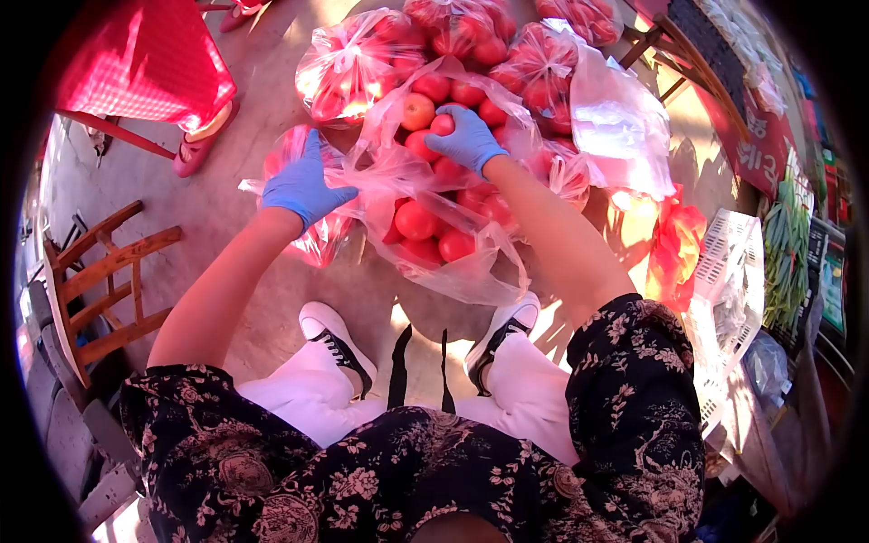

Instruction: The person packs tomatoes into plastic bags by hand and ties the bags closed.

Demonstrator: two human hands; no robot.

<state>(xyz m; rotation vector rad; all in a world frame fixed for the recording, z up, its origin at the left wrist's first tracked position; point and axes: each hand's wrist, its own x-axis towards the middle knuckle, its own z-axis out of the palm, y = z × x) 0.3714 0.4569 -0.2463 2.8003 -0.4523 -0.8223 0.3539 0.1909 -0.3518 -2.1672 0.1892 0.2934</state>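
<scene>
A large clear plastic bag (480, 281) of tomatoes lies wide open on the ground before me, with loose red tomatoes (417, 220) showing inside. My right hand (468, 142), in a blue glove, reaches into its far part, fingers and thumb around one tomato (443, 125). A paler orange-red tomato (418, 111) sits just left of it. My left hand (309, 188), also blue-gloved, is over a smaller plastic bag of tomatoes (319, 242) to the left. Its thumb and forefinger are spread apart; the other fingers are partly hidden.
Tied bags of tomatoes (359, 63) crowd the far side. Empty plastic bags (620, 127) lie at their right. A wooden stool (113, 281) stands left, a white crate (729, 271) and green onions (787, 249) right. Another person in a red checked garment (149, 68) is at upper left.
</scene>
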